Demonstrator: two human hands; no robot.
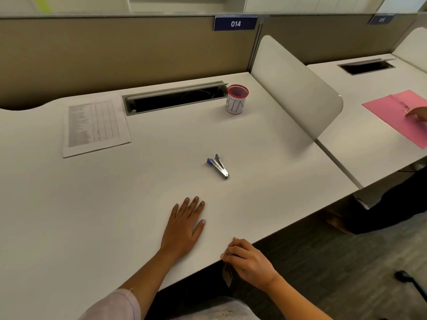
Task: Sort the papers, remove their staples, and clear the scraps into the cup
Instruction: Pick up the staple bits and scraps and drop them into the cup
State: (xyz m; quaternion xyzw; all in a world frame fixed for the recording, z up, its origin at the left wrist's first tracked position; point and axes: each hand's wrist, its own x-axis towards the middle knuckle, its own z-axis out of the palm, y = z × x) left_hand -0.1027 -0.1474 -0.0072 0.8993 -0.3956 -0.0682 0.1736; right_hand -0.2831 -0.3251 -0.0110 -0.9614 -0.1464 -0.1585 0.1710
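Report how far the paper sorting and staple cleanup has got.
Mostly done, it seems: papers stacked far left, staple remover set down. In hand: left hand flat on the desk, right hand curled at its edge, perhaps catching scraps. Left: emptying them into the cup.

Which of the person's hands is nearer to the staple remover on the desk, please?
Left. The left hand lies flat on the desk just below the staple remover; the right hand rests farther back at the desk's front edge.
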